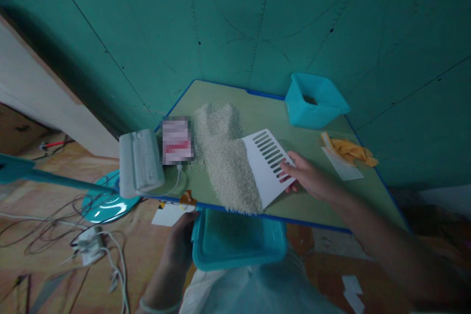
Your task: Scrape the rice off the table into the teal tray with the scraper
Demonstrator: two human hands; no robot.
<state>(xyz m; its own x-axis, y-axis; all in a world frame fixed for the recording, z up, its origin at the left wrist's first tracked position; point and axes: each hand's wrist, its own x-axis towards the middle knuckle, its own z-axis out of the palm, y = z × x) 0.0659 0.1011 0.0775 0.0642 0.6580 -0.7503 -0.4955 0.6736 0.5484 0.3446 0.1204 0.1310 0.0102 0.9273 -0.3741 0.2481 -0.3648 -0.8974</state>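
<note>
A long heap of white rice (224, 157) lies on a green table (324, 201) with a blue rim. My right hand (307, 176) grips a white slotted card (267, 167) whose edge rests against the right side of the rice. My left hand (182, 243) holds a teal rectangular tub (239, 240) just below the table's near edge, under the end of the rice heap. Rice reaches that edge right above the tub.
A second teal tub (316, 100) with something dark inside stands at the table's far right. Orange scraps on white paper (348, 154) lie to the right. A grey block (140, 162) and a blurred card (177, 140) sit at the left. Cables (95, 245) and a teal stand base (105, 201) are on the floor.
</note>
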